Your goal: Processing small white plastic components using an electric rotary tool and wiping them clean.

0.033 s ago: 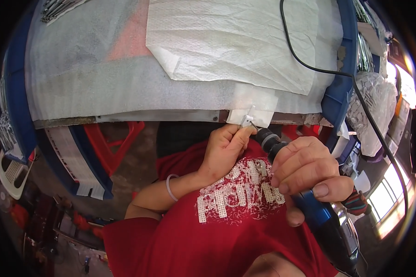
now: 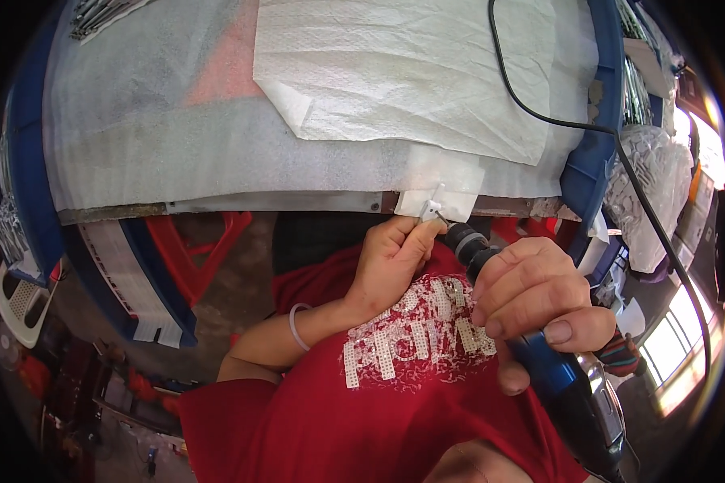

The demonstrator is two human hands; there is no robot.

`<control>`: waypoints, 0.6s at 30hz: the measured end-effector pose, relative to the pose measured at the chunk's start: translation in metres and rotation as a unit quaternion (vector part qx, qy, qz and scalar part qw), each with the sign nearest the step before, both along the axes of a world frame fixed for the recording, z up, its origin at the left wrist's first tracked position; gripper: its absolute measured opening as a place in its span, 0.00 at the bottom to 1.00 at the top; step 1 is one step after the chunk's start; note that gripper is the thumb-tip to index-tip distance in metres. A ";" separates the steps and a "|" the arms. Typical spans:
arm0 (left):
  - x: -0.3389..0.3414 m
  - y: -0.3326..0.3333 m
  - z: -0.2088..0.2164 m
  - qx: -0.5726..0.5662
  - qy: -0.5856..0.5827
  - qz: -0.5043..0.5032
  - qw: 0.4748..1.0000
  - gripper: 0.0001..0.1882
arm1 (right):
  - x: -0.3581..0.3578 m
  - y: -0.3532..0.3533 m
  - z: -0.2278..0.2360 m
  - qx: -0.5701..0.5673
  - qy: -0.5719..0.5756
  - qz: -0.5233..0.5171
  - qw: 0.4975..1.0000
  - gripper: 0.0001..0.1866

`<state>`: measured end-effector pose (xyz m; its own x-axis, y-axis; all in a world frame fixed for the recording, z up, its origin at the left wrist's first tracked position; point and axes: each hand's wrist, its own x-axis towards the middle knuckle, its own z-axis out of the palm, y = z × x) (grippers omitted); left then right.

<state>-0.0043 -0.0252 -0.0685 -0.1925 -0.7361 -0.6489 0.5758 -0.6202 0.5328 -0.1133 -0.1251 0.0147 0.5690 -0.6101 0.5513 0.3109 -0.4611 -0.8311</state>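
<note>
In my right hand [image 2: 532,294] is a blue and black rotary tool [image 2: 568,386], gripped with my fingers wrapped round its neck. Its dark chuck [image 2: 465,241] points up and left, and a thin bit reaches a small whitish part [image 2: 432,211] at the table's front edge. My left hand [image 2: 395,253] pinches that part between thumb and fingertips, steadying it against a white pad [image 2: 451,181] taped or laid over the edge. Which kind of part it is, I cannot make out. Bit and part look to be touching.
White padding cloth [image 2: 411,72] covers the table. A black cable [image 2: 532,115] runs over it and down the right side. Blue trays [image 2: 592,153] flank the table, with bundles of thin metal rods [image 2: 105,16] at the far left. Red stools [image 2: 197,253] stand beneath.
</note>
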 end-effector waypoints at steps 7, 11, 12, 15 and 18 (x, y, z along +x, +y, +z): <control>0.000 0.000 -0.001 0.002 -0.012 0.005 1.000 0.10 | 0.004 -0.003 0.000 -0.006 0.006 0.011 1.000 0.24; 0.002 0.001 0.001 0.004 -0.008 0.006 1.000 0.09 | 0.001 -0.003 0.002 0.003 0.009 0.011 1.000 0.23; 0.004 0.001 0.002 -0.002 -0.011 0.003 1.000 0.09 | -0.001 -0.004 0.005 0.009 0.014 0.014 1.000 0.24; 0.012 -0.007 0.007 -0.009 0.062 -0.031 0.998 0.12 | -0.011 -0.002 0.013 0.046 -0.012 -0.027 0.998 0.27; 0.032 -0.011 0.011 0.080 0.190 -0.038 0.978 0.21 | -0.019 0.006 0.013 0.173 -0.057 -0.093 0.979 0.28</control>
